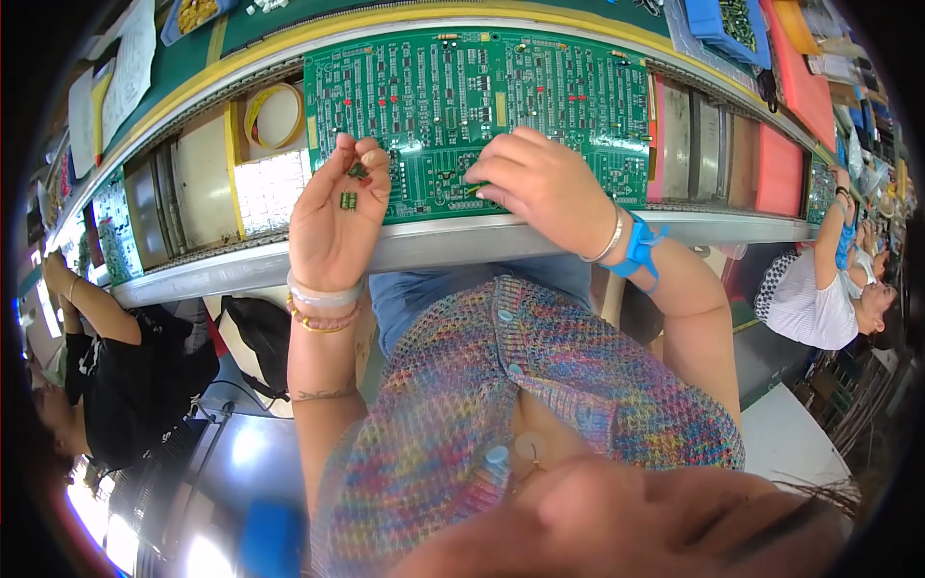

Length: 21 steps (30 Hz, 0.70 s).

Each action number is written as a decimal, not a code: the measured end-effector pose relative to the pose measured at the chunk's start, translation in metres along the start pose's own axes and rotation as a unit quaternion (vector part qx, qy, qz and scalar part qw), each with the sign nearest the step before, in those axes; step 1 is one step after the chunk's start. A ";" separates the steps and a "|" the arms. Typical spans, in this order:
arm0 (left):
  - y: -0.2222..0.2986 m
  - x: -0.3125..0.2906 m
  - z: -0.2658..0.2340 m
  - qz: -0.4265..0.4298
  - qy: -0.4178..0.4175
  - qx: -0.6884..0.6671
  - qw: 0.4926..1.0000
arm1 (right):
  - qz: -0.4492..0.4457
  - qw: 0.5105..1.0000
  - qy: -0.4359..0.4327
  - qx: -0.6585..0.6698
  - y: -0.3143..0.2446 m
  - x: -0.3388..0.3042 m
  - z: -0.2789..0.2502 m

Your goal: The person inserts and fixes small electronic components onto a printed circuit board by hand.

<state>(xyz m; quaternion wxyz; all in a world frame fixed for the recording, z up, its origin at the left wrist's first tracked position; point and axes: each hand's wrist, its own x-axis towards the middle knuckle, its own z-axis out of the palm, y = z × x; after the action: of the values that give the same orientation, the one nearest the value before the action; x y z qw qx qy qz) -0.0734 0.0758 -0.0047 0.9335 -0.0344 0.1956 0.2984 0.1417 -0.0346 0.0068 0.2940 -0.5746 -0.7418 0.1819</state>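
A large green circuit board [424,116], crowded with small parts, lies on the line in front of me. My left hand [332,222] is palm up at the board's near left edge, its fingers curled. A small green terminal block [348,200] rests on that palm, and more small green pieces [358,170] sit at the fingertips. My right hand [549,188] is over the board's near right part, thumb and fingers pinched on a small green part [474,190]. The fingers mostly hide that part, so its exact kind and whether it touches the board cannot be told.
A metal rail [443,248] runs along the near side. A tape roll [274,116] lies left of the board. Beyond the line stand a blue bin [708,21] of green parts and a tray [196,17] of yellowish parts. Co-workers [819,299] sit on both sides.
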 end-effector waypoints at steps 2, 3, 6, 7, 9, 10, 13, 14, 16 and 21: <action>-0.002 -0.008 0.015 0.034 0.105 0.000 0.994 | -0.009 1.000 -0.019 -0.018 0.000 -0.005 0.010; 0.001 -0.011 0.008 0.030 0.063 0.005 0.998 | -0.014 0.998 -0.026 -0.047 0.001 -0.007 0.016; 0.000 -0.012 -0.001 0.036 0.046 0.016 0.998 | -0.038 0.992 -0.050 -0.114 0.002 -0.007 0.021; 0.000 -0.011 -0.003 0.038 0.045 0.016 0.998 | -0.056 0.985 -0.065 -0.151 0.002 -0.007 0.021; 0.001 -0.009 -0.010 0.004 -0.011 0.060 0.998 | -0.052 0.981 -0.080 -0.170 -0.001 -0.005 0.020; -0.001 -0.009 -0.014 0.003 -0.012 0.059 0.998 | -0.047 0.976 -0.095 -0.188 -0.001 -0.005 0.019; -0.008 -0.007 -0.021 -0.008 -0.074 0.173 0.982 | -0.005 0.997 -0.022 -0.073 0.004 -0.003 0.006; -0.010 -0.007 -0.020 -0.006 -0.073 0.171 0.983 | -0.007 0.997 -0.025 -0.073 0.005 0.000 -0.002; -0.016 -0.006 -0.006 -0.011 0.030 0.272 0.962 | 0.143 0.985 -0.016 0.090 0.010 0.004 -0.021; -0.019 -0.001 0.007 0.008 0.021 0.414 0.910 | 0.180 0.972 0.022 0.147 0.025 0.006 -0.022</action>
<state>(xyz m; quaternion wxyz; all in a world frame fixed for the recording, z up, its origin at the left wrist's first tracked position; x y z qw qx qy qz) -0.0613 0.0607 0.0009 0.8569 0.3510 0.3216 0.1976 0.1741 -0.0240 0.0099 0.3538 -0.6531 -0.5847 0.3262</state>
